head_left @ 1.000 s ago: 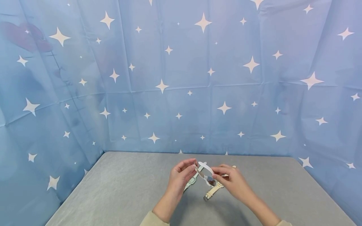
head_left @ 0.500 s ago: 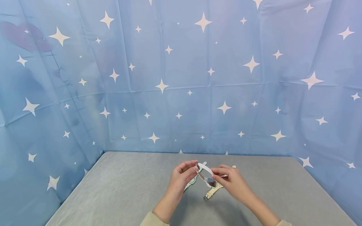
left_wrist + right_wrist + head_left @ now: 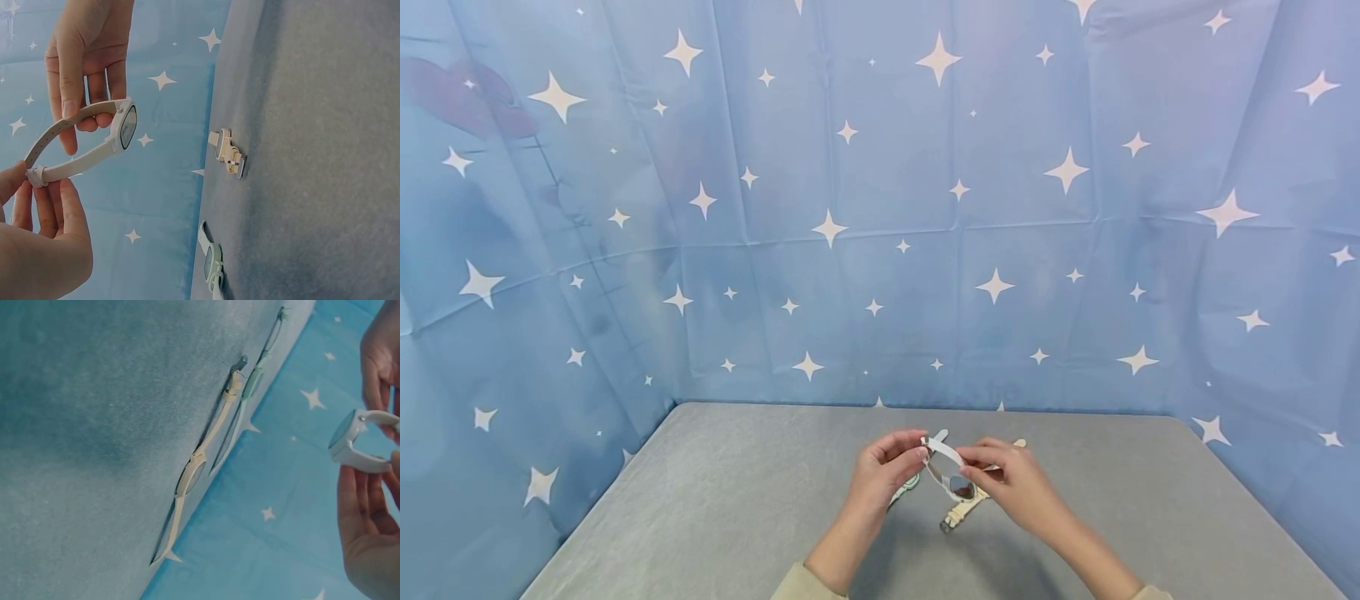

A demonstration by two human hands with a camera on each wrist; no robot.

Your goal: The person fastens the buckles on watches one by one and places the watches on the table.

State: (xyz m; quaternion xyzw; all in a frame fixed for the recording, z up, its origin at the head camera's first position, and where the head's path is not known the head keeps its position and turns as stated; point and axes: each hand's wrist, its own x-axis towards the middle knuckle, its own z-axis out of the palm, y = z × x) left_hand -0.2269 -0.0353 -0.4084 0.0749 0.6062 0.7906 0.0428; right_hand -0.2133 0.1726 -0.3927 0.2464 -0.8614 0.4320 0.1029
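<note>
A white wristwatch [image 3: 949, 452] is held up over the table between both hands, its strap bent into a loop. My left hand [image 3: 880, 473] pinches the strap ends at the buckle side, where the white keeper loop [image 3: 37, 176] shows in the left wrist view. My right hand [image 3: 1021, 483] pinches the strap nearer the watch case [image 3: 127, 127], thumb against fingers. Below the hands, a mint green watch [image 3: 904, 489] lies on the left, partly hidden behind the left hand. A cream watch [image 3: 964, 508] lies to the right, partly covered by the right hand.
The grey table [image 3: 715, 508] stretches out on both sides of the hands. A blue curtain with white stars [image 3: 880, 275] hangs behind it and along both sides. In the right wrist view, the cream watch [image 3: 190, 475] and mint watch [image 3: 255, 381] lie side by side, straps extended.
The left hand has shifted slightly right and down toward the right hand. The white strap's free end now meets the left fingertips, where a gap showed earlier. The other watches stay put.
</note>
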